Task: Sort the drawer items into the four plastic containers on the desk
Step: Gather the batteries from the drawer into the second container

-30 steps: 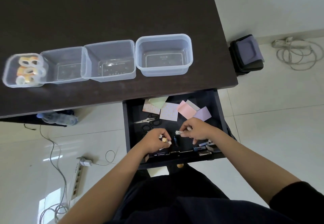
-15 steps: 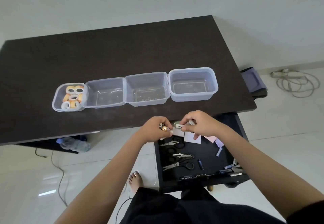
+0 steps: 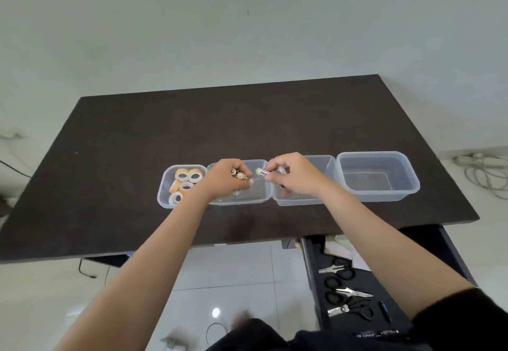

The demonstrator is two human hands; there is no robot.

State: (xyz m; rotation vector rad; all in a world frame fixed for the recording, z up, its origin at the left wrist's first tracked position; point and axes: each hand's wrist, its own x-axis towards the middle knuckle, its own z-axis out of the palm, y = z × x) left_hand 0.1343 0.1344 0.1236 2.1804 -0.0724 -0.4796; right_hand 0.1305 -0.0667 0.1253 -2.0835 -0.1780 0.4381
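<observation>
Four clear plastic containers stand in a row on the dark desk. The leftmost container holds several tape rolls. My left hand hovers over the second container, closed on a few batteries. My right hand pinches a white battery above the seam between the second and third container. One battery seems to lie in the second container, mostly hidden by my hand. The fourth container is empty.
The open drawer sits below the desk's right front edge, holding three black-handled scissors, a few batteries and pens. White cables lie on the tiled floor at right.
Both hands rose from the drawer to the desk, carrying batteries, and now hover over the second and third containers. The camera tilted up.
</observation>
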